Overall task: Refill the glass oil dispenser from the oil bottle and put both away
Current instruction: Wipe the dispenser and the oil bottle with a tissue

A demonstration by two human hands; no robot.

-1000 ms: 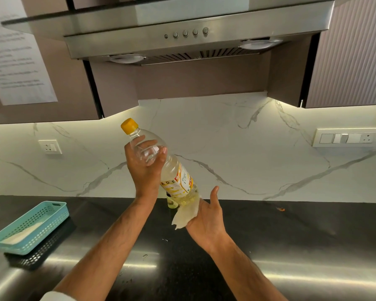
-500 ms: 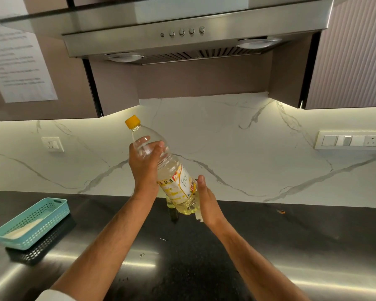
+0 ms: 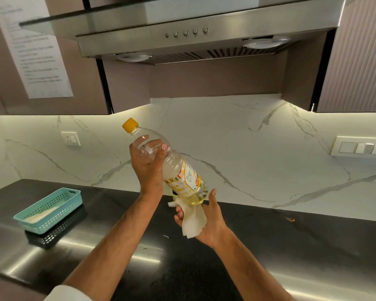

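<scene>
The left hand (image 3: 148,168) is wrapped around the upper part of the oil bottle (image 3: 178,170), holding it tilted above the dark table (image 3: 291,246), yellow cap (image 3: 130,125) up-left. The right hand (image 3: 206,222) grips a white cloth (image 3: 192,220) against the bottle's base.

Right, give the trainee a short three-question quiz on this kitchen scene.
1. True or false: the cap is on the bottle.
2. Which hand holds the tissue? A) left B) right C) neither
3. Fill in: the teal basket sits on the counter to the person's ____.

Key: 1. True; the left hand grips the bottle's upper part, tilted. 2. B; the right hand presses the tissue under the bottle's base. 3. left.
</scene>
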